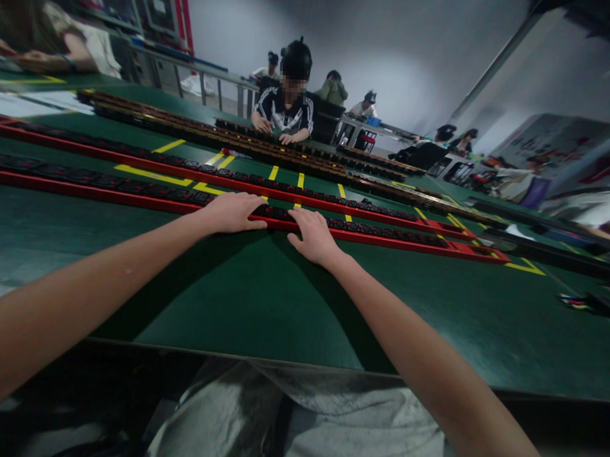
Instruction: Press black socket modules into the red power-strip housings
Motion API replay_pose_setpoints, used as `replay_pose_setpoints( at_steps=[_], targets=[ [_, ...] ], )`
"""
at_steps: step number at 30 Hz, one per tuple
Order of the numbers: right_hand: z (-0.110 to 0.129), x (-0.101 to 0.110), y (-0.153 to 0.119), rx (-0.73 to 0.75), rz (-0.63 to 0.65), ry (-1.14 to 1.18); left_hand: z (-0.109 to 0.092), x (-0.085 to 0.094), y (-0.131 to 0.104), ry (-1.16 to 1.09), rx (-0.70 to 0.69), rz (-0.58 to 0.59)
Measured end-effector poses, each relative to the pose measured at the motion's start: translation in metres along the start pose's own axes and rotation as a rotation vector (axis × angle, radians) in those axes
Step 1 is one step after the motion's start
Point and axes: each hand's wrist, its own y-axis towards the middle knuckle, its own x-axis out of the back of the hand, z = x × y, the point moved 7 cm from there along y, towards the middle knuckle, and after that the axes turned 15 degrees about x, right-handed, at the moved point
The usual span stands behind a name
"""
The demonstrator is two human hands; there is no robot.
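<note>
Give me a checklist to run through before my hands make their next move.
1. Left hand on the nearer red frame: ok, fingers and thumb lie over it.
2. Right hand on the same frame: ok, fingers reach over it.
3. Firm grip by both hands: cannot tell, fingertips are partly hidden.
4. Black parts fully seated in that frame: cannot tell, too blurred.
5. Co-worker's hands clear of both red frames: ok, they are across the green table, beyond the farther frame.

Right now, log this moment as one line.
left hand: on near red rail | right hand: on same rail | second red rail: beyond it
</note>
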Motion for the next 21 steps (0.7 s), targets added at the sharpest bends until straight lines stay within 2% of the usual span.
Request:
replay_pose_setpoints(
  at_steps=[21],
  targets=[
    [-0.0018, -0.0014, -0.0002, 0.004, -0.012, 0.016, -0.0019, 0.0028, -0.0014, 0.008, -0.01, -0.02]
  ],
)
